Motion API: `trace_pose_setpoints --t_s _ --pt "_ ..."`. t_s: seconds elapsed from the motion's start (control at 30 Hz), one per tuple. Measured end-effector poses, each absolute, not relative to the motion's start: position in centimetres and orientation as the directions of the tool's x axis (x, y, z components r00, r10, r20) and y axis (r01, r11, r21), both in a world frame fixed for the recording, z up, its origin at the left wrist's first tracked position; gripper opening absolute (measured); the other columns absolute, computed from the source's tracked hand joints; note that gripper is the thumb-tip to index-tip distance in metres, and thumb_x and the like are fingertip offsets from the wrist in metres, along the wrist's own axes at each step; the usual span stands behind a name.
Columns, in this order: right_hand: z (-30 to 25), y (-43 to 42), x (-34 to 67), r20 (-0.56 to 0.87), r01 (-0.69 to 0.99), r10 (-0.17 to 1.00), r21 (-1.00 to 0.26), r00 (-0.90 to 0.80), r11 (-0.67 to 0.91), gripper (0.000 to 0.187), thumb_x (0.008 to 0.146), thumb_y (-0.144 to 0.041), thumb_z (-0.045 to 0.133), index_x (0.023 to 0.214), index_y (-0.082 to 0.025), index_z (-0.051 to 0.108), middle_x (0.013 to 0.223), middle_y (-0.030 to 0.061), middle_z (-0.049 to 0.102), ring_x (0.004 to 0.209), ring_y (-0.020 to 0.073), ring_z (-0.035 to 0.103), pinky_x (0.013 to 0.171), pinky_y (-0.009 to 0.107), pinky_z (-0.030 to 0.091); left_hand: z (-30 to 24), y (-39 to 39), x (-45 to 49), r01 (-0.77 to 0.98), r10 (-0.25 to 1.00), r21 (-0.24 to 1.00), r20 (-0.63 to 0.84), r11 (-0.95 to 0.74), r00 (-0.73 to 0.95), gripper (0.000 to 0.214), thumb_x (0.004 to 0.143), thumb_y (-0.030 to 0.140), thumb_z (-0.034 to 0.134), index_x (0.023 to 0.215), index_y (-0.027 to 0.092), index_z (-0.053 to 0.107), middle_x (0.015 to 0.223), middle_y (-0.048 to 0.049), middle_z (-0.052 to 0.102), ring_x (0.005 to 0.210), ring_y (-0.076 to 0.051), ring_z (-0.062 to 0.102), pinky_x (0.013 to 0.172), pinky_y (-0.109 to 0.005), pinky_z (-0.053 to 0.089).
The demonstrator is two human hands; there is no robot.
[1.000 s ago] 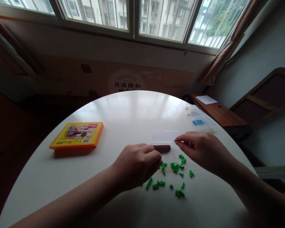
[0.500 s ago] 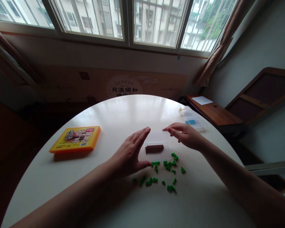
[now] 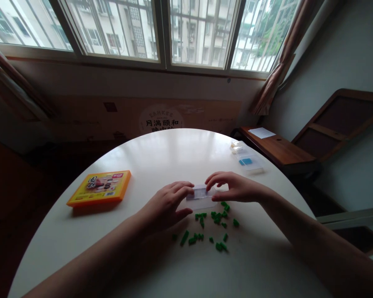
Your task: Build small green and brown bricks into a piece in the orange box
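A small clear plastic box (image 3: pixel 201 198) lies on the round white table (image 3: pixel 161 153), its lid folded down over it. My left hand (image 3: pixel 164 205) grips the box's left end, thumb below and fingers on the lid. My right hand (image 3: pixel 231 187) pinches the box's right end with fingers on top. The brown pieces inside are hidden under the lid and my fingers. Several small green building pieces (image 3: pixel 216 217) lie scattered just in front of the box, and more green pieces (image 3: pixel 189 239) sit nearer to me.
An orange flat box (image 3: pixel 100 187) lies at the table's left. Other clear boxes with blue and pale pieces (image 3: pixel 247 158) sit at the table's far right edge. A brown wooden desk (image 3: pixel 279 150) with a paper stands beyond, under a barred window.
The lid stood open a second ago and the brown pieces showed. Both hands have since come together over the box, and the lid now lies folded down.
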State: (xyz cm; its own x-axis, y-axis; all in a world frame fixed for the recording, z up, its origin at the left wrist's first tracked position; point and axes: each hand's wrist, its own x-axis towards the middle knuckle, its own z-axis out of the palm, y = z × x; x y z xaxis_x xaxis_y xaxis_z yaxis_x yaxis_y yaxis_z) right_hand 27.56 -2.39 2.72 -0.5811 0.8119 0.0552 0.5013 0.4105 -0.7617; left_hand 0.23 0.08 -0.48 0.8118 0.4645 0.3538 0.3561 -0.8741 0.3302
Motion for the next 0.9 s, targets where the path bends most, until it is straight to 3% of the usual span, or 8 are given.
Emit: trace_pose_setpoints --t_s 0.3,0.9 --pt "1.3 -2.3 26.9 0.137 0.536 0.796 -0.67 -0.59 0.513 0.026 0.076 -0.032 0.075 0.1 -0.024 0.07 0.125 0.0044 0.055 0.112 0.02 0.053 0.097 0.033 0.043 -0.4 0.3 -0.1 0.44 0.513 0.282 0.298 -0.853 0.805 0.021 0.085 0.032 0.06 0.104 0.024 0.059 0.132 -0.0087 0.056 0.114 -0.026 0.057 0.092 -0.043 0.052" --pt "-0.2 -1.2 27.0 0.203 0.494 0.778 -0.671 -0.594 0.552 0.028 0.073 -0.034 0.077 0.098 -0.023 0.071 0.124 0.006 0.055 0.112 0.0205 0.054 0.095 0.034 0.044 -0.8 0.8 0.1 0.486 0.589 0.353 0.299 -0.799 0.751 0.016 0.082 0.03 0.06 0.096 0.025 0.065 0.127 -0.0067 0.06 0.109 -0.025 0.061 0.09 -0.039 0.054"
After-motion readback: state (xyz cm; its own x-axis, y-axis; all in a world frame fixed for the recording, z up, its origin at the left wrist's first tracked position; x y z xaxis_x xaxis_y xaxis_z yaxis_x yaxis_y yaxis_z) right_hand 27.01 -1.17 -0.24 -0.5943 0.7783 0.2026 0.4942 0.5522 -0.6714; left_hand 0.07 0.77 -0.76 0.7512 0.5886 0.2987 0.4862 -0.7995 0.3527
